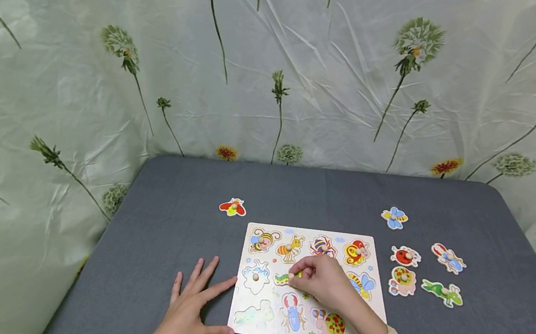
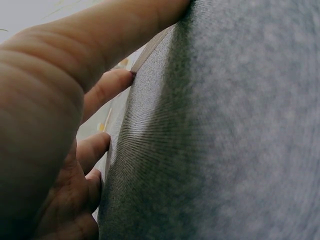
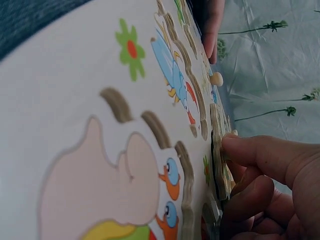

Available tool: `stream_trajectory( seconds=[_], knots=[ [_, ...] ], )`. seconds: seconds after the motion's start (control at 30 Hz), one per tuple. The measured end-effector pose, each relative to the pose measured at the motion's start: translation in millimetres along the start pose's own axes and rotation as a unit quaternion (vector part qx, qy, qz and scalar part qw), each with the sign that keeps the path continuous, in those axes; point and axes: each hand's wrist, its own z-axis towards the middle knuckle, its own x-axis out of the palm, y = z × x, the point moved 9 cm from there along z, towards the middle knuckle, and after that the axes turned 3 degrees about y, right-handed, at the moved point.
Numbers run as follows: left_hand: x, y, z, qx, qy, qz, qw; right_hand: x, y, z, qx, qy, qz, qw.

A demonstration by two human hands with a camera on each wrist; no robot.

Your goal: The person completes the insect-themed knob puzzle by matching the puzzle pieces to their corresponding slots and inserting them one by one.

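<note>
My right hand (image 1: 324,282) pinches the small knob of a green caterpillar piece (image 1: 281,279) at the middle of the white insect puzzle board (image 1: 271,293). In the right wrist view, thumb and fingers (image 3: 245,150) close on it right at the board's surface; the hand hides part of the piece. Spread flat on the table, my left hand (image 1: 186,317) has its thumb and forefinger at the board's left edge. Beside the caterpillar sits a pale piece with a knob (image 1: 255,277). A printed stag beetle (image 1: 293,314) and a printed snail (image 1: 330,324) show in recesses nearer me.
Right of the board lie a blue-winged bee piece (image 1: 395,218), ladybird (image 1: 406,256), snail piece (image 1: 403,281), stag beetle piece (image 1: 449,258) and grasshopper (image 1: 443,292). A red-winged insect piece (image 1: 232,207) lies behind it. The grey table (image 1: 312,183) meets a flowered curtain (image 1: 314,56).
</note>
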Motion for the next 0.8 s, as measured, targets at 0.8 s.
stream_trajectory(
  seconds=[0.8],
  knots=[
    [0.9,0.4,0.1,0.000,-0.003,0.003,1.0000,1.1,-3.2,-3.0,0.012,-0.003,-0.010,1.000]
  ],
)
